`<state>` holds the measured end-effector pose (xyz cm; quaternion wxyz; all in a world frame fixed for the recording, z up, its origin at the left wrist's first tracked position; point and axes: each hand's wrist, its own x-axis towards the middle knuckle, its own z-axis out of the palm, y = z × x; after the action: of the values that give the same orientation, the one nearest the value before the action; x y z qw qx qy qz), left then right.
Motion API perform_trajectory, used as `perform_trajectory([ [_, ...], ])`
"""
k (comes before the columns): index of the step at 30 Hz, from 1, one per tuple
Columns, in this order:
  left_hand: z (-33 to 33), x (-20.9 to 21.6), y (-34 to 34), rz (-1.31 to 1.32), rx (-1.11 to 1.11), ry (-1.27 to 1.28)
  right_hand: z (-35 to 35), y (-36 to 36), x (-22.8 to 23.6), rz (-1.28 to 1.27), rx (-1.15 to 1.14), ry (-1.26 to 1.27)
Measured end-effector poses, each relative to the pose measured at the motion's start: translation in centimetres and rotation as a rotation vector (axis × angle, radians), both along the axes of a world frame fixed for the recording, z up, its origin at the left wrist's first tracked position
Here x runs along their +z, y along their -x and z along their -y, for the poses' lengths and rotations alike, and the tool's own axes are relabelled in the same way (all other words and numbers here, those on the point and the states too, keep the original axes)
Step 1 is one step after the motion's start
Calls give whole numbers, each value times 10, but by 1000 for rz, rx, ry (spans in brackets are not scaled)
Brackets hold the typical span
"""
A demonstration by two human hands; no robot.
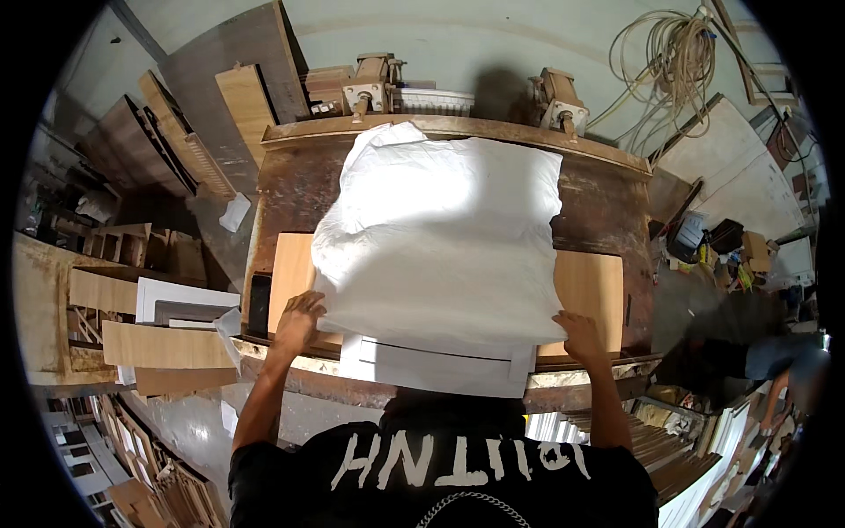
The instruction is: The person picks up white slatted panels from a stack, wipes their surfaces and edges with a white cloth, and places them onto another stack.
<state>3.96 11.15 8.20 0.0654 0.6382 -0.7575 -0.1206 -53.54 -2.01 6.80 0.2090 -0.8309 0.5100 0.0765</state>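
A wrinkled white sheet [440,238], soft like thin foam or cloth, spreads over the middle of the brown workbench [295,189]. My left hand [300,322] grips its near left edge with bent fingers. At the near right corner, my right hand [581,336] pinches the sheet. Beneath it lies a light wood-coloured board [591,295], whose two ends show on either side. A white panel with a framed front [440,365] sticks out from under the sheet toward me, overhanging the bench's near edge. The rest of that panel is hidden.
Two metal clamping cylinders [370,84] [562,101] stand behind the bench's far rail. Boards [246,97] lean at the far left. Panels [167,343] are stacked left of the bench. A coiled hose [673,57] hangs on the wall; another person [783,365] is at the right.
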Motion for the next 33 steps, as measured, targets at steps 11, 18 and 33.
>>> perform_trajectory([
  [11, 42, 27, -25, -81, -41, -172, 54, -1, 47, 202, -96, -291],
  [18, 42, 12, -18, 90, -186, -415, 32, 13, 18, -205, 40, -310],
  [33, -83, -53, 46, 128, 580, -621, -90, -30, -12, -219, -639, -358],
])
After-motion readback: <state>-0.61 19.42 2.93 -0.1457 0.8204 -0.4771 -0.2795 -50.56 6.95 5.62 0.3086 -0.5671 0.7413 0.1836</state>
